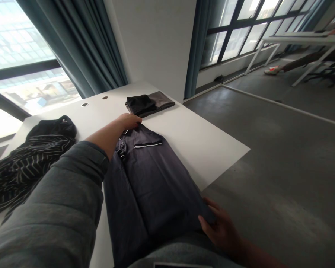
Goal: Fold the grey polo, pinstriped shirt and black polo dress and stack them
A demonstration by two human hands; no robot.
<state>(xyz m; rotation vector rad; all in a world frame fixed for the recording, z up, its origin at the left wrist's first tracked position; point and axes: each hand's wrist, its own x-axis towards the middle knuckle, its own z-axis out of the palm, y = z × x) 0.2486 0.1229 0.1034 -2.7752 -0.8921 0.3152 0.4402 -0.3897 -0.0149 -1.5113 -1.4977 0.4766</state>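
A dark navy polo shirt [147, 186] with a white-trimmed chest pocket lies folded lengthwise on the white table [201, 149]. My left hand [130, 121] grips the top of the shirt at its collar, and a grey padded sleeve covers that forearm. My right hand [219, 227] is at the shirt's lower end, its thumb and fingers around the edge near the table's corner. Beyond the collar sits a folded stack of black and grey clothes [147, 104]. A black-and-white striped garment [36, 160] lies in a heap left of my left arm.
The table's right edge [226, 163] drops to a grey concrete floor [276, 175]. Two round cable holes [85, 104] mark the table's far side. Windows and curtains stand beyond it. Across the room, a person's leg [309, 61] shows near a white table [301, 39].
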